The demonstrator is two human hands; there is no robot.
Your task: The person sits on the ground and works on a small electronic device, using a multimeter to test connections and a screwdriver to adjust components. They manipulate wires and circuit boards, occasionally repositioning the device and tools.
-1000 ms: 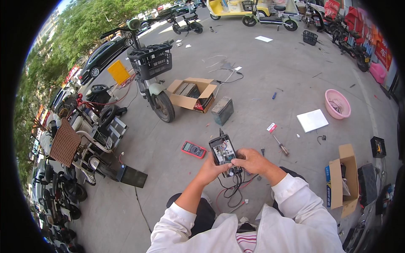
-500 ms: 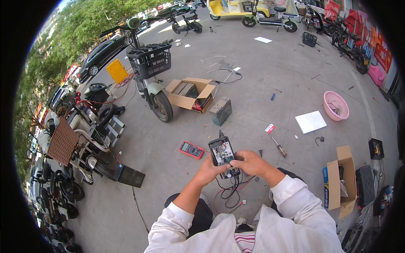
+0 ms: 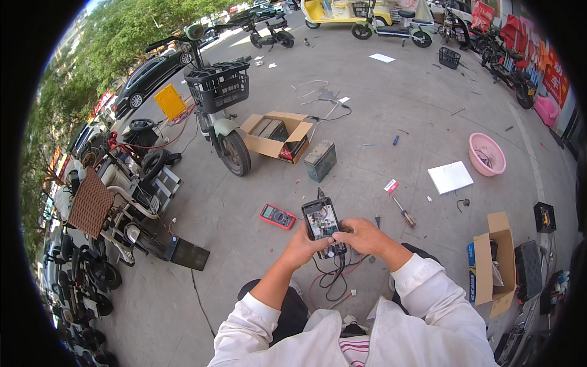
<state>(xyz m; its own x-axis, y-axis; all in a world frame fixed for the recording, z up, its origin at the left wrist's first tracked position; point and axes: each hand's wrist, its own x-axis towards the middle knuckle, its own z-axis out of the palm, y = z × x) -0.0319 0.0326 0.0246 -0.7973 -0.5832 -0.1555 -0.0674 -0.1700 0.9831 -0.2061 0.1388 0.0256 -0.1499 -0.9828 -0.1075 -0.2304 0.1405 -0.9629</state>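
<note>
Both my hands hold a black battery charger (image 3: 323, 219), its case open and its circuit board showing. My left hand (image 3: 301, 246) grips the left side, with the thumb over the lower end of the board. From the right, my right hand (image 3: 362, 236) holds it with the thumb also laid over the board; the fingers beneath are hidden. Black cables (image 3: 335, 281) hang from the charger's lower end to the ground. A red multimeter (image 3: 277, 216) lies left of it, and a screwdriver (image 3: 407, 217) to the right.
Ahead stand a dark battery (image 3: 320, 161), an open carton (image 3: 268, 145) with batteries and a scooter (image 3: 227, 140). A white box (image 3: 450, 177) and a pink basin (image 3: 487, 154) lie to the right, with another carton (image 3: 493, 263) nearer. A black box-shaped object (image 3: 188, 253) rests at left.
My hands and the charger stay in nearly the same place. I see only a very slight shift of the view.
</note>
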